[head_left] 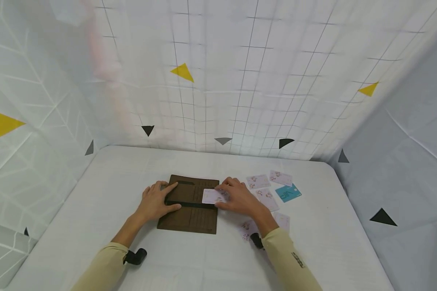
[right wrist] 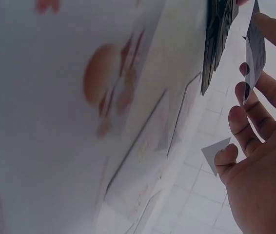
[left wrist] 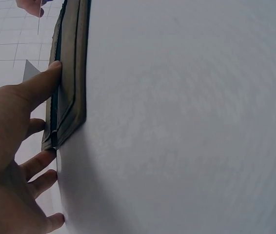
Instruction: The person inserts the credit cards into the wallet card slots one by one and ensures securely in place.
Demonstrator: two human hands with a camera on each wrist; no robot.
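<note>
A brown wallet (head_left: 185,221) lies unfolded flat on the white table, its card slots facing up. My left hand (head_left: 153,204) rests at its left edge, with index finger and thumb spread on the leather. The left wrist view shows that thumb lying on the wallet (left wrist: 71,63) and the other fingers beside it. With my right hand (head_left: 242,198) I pinch a pale pink patterned card (head_left: 211,196) over the slots at the wallet's right side. In the right wrist view this card (right wrist: 256,51) stands edge-on between thumb and fingers, apart from the wallet (right wrist: 213,44).
Several similar pink cards (head_left: 257,182) lie scattered to the right of the wallet, some partly hidden under the right forearm. Among them is a blue VIP card (head_left: 288,193). White sheets with grid lines and triangles (head_left: 183,72) surround the table (head_left: 124,169).
</note>
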